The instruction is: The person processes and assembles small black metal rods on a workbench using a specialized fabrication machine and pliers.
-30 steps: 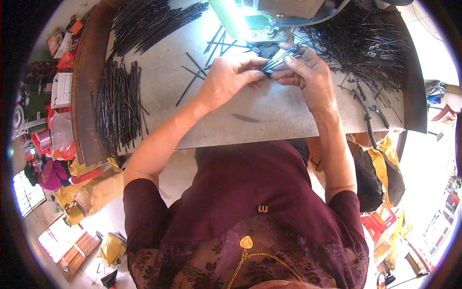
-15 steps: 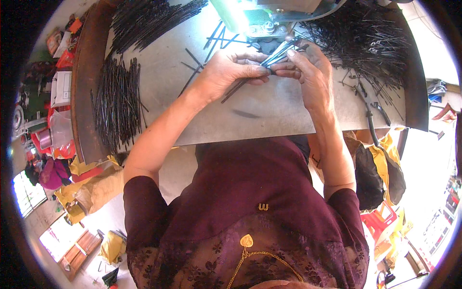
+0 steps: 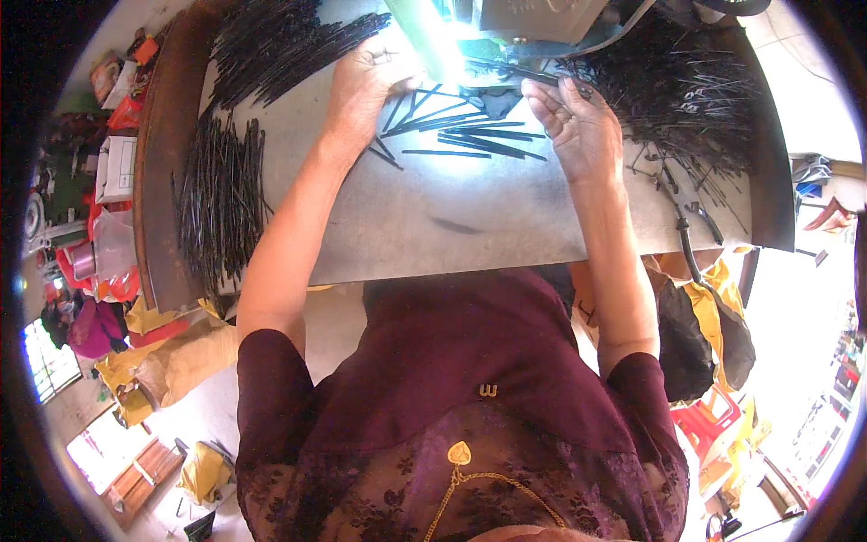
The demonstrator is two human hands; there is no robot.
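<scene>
The left hand [image 3: 363,86] is half curled beside the glowing lamp [image 3: 420,36]; glare hides its fingertips, so I cannot tell what it grips. The right hand [image 3: 582,135] is partly open, thumb and forefinger apart, with a dark rod [image 3: 506,69] at their tips (whether pinched I cannot tell). Between the hands, loose rods [image 3: 492,147] lie fanned on the table [image 3: 388,226]. More fill a left pile [image 3: 221,199], an upper-left pile [image 3: 271,54] and a tangled right pile [image 3: 673,90], pliers [image 3: 685,237] near the last. Around the table are containers: a white box [image 3: 116,169], a clear bag [image 3: 113,237], a tan sack [image 3: 190,361] and a black-and-yellow bag [image 3: 686,334] (I cannot make out their contents).
</scene>
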